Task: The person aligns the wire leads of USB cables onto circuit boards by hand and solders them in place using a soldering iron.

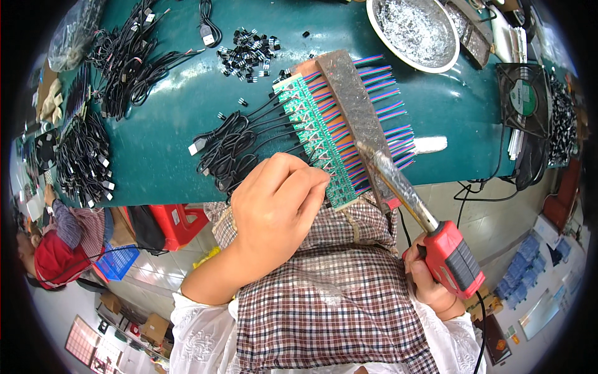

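Observation:
My right hand is wrapped around the red and black handle of a soldering gun. Its long metal barrel slants up and left, the tip above a dark, worn bar. Over the lower part of a green circuit board strip, the fingers of my left hand are pinched together; what they hold, if anything, is hidden. Black USB cables lead into the board's left side. From its right side, coloured wires run under the bar.
Small black components lie heaped on the green table. More cable bundles are at the left. A white bowl of silvery scraps stands at the back right, near a black fan. Another person sits at far left.

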{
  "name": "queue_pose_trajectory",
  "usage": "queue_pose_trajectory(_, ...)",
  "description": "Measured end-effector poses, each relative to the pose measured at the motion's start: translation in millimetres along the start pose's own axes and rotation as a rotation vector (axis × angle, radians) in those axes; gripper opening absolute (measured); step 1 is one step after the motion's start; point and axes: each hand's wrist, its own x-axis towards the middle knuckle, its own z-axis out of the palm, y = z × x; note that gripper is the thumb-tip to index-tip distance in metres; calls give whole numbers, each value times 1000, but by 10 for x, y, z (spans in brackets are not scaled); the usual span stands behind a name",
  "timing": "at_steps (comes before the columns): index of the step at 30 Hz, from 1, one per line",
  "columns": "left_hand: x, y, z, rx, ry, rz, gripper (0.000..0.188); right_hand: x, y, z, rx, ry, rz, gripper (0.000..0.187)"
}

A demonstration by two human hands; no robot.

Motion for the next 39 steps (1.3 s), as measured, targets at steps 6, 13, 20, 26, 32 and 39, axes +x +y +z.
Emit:
queue_pose_trajectory(6,15,7,12,19,5,13,17,26,89,-85,-5,-47,-48,29)
queue_pose_trajectory(13,45,82,-20,100,-28,-9,16,187,-28,-53,-232,-50,-315,30)
queue_pose_trajectory(20,84,124,-57,152,-81,-26,15,229,-40,-39,-243,-70,-352,26)
queue_pose_trajectory(26,100,141,-52,182,-91,-24,15,231,-33,-36,-227,-90,-323,25)
queue_pose_trajectory(32,111,157,-40,188,-94,-1,14,166,-18,-61,-201,-63,-283,24)
queue_pose_trajectory(39,113,151,-48,218,-93,10,16,12,109,-74,-69,-48,-114,27)
